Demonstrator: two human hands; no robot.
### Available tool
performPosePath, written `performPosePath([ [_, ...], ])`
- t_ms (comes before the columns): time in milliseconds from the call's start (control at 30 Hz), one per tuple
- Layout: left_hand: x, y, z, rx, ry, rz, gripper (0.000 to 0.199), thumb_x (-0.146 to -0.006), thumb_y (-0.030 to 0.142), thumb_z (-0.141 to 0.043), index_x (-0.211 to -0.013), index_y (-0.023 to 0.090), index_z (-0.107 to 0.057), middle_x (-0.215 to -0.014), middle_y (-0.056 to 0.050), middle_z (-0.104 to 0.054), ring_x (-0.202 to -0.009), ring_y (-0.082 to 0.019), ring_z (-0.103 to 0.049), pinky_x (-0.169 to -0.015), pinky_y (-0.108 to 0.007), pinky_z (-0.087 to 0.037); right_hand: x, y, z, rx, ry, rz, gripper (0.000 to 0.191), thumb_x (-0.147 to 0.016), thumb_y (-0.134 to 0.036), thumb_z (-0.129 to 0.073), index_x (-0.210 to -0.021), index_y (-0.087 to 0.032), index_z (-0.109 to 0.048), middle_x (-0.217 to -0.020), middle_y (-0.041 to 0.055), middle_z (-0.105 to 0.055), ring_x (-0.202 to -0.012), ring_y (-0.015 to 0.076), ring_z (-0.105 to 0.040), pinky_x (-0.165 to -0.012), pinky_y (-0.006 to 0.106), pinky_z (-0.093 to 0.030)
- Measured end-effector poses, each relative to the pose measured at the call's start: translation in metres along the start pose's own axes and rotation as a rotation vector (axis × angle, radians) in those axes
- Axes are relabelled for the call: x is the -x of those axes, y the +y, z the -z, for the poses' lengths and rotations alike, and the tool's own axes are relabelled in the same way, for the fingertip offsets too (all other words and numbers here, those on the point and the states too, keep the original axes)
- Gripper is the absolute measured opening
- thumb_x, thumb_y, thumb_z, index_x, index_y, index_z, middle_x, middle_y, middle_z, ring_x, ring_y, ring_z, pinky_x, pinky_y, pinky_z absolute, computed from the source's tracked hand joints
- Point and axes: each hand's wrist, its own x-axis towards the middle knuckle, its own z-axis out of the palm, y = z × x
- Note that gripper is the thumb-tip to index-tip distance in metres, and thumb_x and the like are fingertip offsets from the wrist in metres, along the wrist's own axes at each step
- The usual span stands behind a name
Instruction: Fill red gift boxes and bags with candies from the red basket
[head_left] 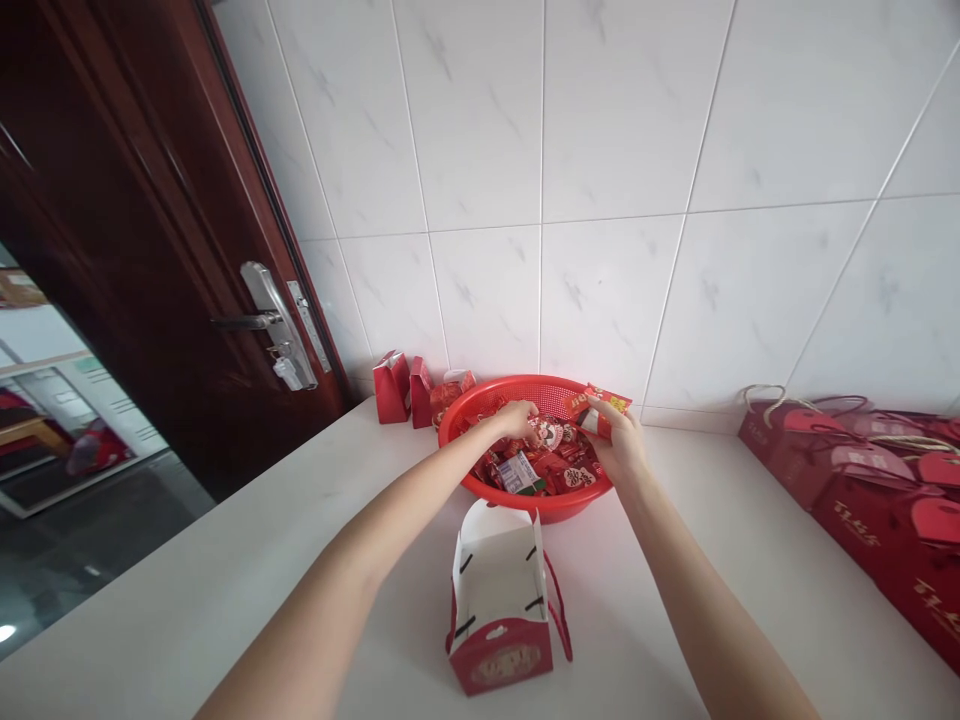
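Here, the right hand (621, 440) pinches a red packet (591, 408) between thumb and fingers over the right side of a red basket (555, 512), while the left hand (517, 418) reaches in among the other packets (521, 473), its fingers too hidden to tell whether they grip one. Nearer the person, an open box (499, 585) stands on the white table (337, 560), just in front of the basket, its cord handle (559, 612) hanging at the right side

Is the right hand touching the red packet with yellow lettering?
Touching: the head view shows the right hand gripping the red packet, no gap between them.
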Motion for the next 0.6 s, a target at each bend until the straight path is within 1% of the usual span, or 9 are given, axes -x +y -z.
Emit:
performPosePath([
  [100, -0.007, -0.003, 0.004, 0.033, 0.112, 0.010, 0.030, -0.075, 0.017, -0.074, -0.105, 0.018, -0.069, -0.103, -0.005, -0.075, -0.094, -0.022, -0.069, -0.077, -0.026, -0.052, -0.001, 0.001, 0.001, -0.013, -0.002, -0.008, 0.027, -0.050, -0.018, -0.086, -0.072, -0.018, -0.070, -0.072, 0.0027, -0.076, -0.063, 0.0202, -0.071, -0.053, 0.028, -0.057],
  [167, -0.010, -0.007, 0.006, 0.044, 0.205, 0.016, 0.036, -0.084, 0.017, -0.065, -0.120, 0.016, -0.065, -0.119, -0.010, -0.071, -0.105, -0.025, -0.068, -0.083, -0.030, -0.053, -0.002, 0.001, 0.001, -0.008, 0.000, -0.011, 0.027, -0.050, -0.018, -0.086, -0.071, -0.019, -0.070, -0.073, 0.0026, -0.076, -0.063, 0.0203, -0.071, -0.052, 0.028, -0.056],
  [233, -0.011, -0.010, 0.008, 0.042, 0.267, 0.012, 0.048, -0.087, 0.018, -0.062, -0.135, 0.015, -0.057, -0.136, -0.016, -0.062, -0.120, -0.028, -0.062, -0.092, -0.034, -0.052, -0.002, 0.001, 0.001, 0.001, 0.001, -0.007, 0.027, -0.051, -0.018, -0.086, -0.071, -0.019, -0.069, -0.073, 0.0022, -0.076, -0.064, 0.0205, -0.071, -0.052, 0.028, -0.056],
  [300, -0.011, -0.011, 0.008, 0.036, 0.262, -0.025, 0.048, -0.088, 0.018, -0.061, -0.135, 0.014, -0.057, -0.140, -0.017, -0.059, -0.125, -0.029, -0.059, -0.098, -0.036, -0.050, -0.002, 0.001, 0.001, 0.011, 0.000, 0.000, 0.026, -0.052, -0.019, -0.086, -0.072, -0.019, -0.069, -0.073, 0.0017, -0.076, -0.065, 0.0206, -0.071, -0.053, 0.029, -0.057],
  [367, -0.010, -0.009, 0.005, 0.042, 0.169, -0.111, 0.036, -0.088, 0.018, -0.060, -0.123, 0.015, -0.067, -0.129, -0.012, -0.068, -0.116, -0.025, -0.065, -0.097, -0.032, -0.051, -0.002, 0.001, 0.001, 0.023, -0.011, 0.005, 0.026, -0.053, -0.020, -0.086, -0.073, -0.019, -0.069, -0.073, 0.0018, -0.076, -0.065, 0.0210, -0.071, -0.053, 0.029, -0.056],
  [433, -0.008, -0.005, 0.000, 0.051, 0.009, -0.221, 0.026, -0.085, 0.017, -0.065, -0.110, 0.019, -0.074, -0.111, -0.004, -0.075, -0.102, -0.020, -0.070, -0.089, -0.026, -0.054, -0.002, 0.002, 0.002, 0.032, -0.019, 0.007, 0.026, -0.053, -0.020, -0.086, -0.073, -0.019, -0.069, -0.072, 0.0020, -0.076, -0.064, 0.0216, -0.072, -0.053, 0.030, -0.056],
  [467, -0.008, -0.003, -0.003, 0.049, -0.073, -0.271, 0.026, -0.082, 0.017, -0.068, -0.106, 0.021, -0.075, -0.105, -0.001, -0.077, -0.098, -0.019, -0.071, -0.086, -0.024, -0.054, -0.002, 0.001, 0.002, 0.035, -0.018, 0.008, 0.026, -0.053, -0.020, -0.086, -0.073, -0.019, -0.069, -0.072, 0.0020, -0.076, -0.065, 0.0219, -0.072, -0.053, 0.030, -0.056],
  [533, -0.007, 0.000, -0.008, 0.031, -0.195, -0.347, 0.033, -0.075, 0.015, -0.073, -0.107, 0.024, -0.076, -0.105, 0.001, -0.078, -0.097, -0.019, -0.072, -0.084, -0.023, -0.054, -0.001, 0.001, 0.002, 0.039, -0.014, 0.010, 0.025, -0.053, -0.019, -0.086, -0.071, -0.019, -0.068, -0.071, 0.0022, -0.076, -0.066, 0.0227, -0.073, -0.055, 0.030, -0.057],
  [600, -0.009, 0.000, -0.012, -0.003, -0.247, -0.398, 0.041, -0.073, 0.015, -0.073, -0.112, 0.024, -0.075, -0.114, 0.000, -0.076, -0.104, -0.021, -0.071, -0.089, -0.025, -0.053, 0.000, 0.001, 0.001, 0.040, -0.017, 0.017, 0.025, -0.053, -0.018, -0.085, -0.071, -0.019, -0.068, -0.072, 0.0025, -0.076, -0.067, 0.0237, -0.073, -0.057, 0.032, -0.059],
])
